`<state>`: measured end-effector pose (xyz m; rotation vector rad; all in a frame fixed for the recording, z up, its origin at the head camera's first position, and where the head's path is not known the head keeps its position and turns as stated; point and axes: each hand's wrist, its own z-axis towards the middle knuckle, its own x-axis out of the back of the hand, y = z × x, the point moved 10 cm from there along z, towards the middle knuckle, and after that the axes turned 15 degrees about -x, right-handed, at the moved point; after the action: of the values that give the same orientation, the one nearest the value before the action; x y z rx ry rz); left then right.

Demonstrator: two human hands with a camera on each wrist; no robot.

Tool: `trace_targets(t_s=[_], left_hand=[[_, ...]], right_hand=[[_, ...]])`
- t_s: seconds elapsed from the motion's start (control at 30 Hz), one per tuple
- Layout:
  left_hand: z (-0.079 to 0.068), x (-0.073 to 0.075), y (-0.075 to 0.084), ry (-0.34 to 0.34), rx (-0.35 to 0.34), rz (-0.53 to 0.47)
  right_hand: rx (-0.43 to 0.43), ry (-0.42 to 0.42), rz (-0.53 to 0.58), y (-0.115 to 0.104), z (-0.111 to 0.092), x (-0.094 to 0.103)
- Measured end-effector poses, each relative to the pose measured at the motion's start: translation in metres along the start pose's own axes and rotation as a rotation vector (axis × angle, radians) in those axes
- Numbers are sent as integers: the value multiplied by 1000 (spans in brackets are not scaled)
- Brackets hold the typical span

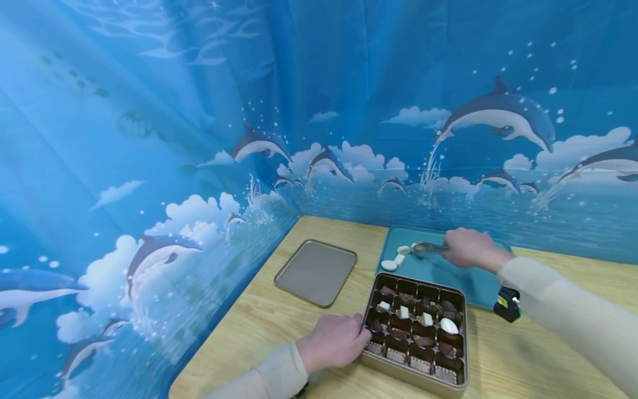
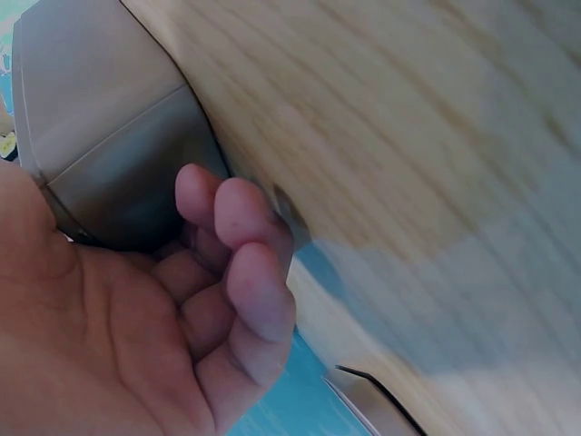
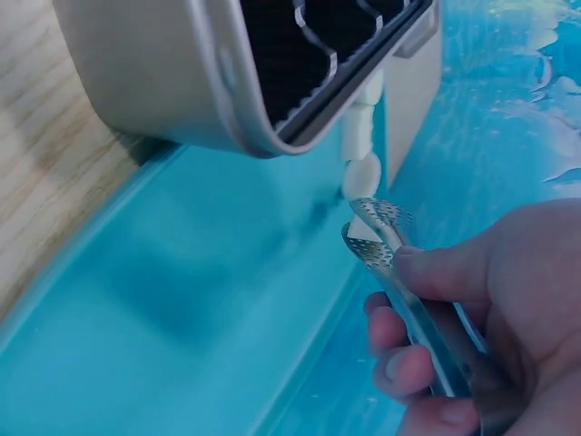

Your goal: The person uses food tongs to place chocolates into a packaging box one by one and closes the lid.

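My right hand (image 1: 471, 247) holds metal tongs (image 1: 430, 248) over the teal tray (image 1: 438, 271). In the right wrist view a white piece (image 3: 366, 229) sits between the perforated tips of the tongs (image 3: 422, 313). Several white candies (image 1: 400, 259) lie in a line on the tray, close to these tips. At the left side of a divided metal tin (image 1: 413, 377), my left hand (image 1: 334, 342) grips the rim, three fingers curled beside the wall in the left wrist view. Dark chocolates (image 1: 423, 339) fill most compartments; one row has white candies (image 1: 426, 318).
A flat brownish metal lid (image 1: 316, 271) lies on the wooden table (image 1: 249, 327), left of the tray. The tin stands at the tray's near edge. A blue dolphin-print curtain (image 1: 349, 111) hangs behind and to the left of the table.
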<state>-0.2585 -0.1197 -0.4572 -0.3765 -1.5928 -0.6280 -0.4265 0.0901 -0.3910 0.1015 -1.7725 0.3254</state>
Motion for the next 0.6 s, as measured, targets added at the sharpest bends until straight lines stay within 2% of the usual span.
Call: trace_targets(t_s=[0.13, 0.27, 0.6], left_hand=[[0, 1, 1, 3, -11, 24], [-1, 3, 2, 6, -17, 26], [-1, 2, 3, -8, -9, 12]], right_hand=[[25, 48, -11, -4, -17, 13], [61, 60, 2, -8, -39, 22], [104, 110, 49, -11, -95, 35]])
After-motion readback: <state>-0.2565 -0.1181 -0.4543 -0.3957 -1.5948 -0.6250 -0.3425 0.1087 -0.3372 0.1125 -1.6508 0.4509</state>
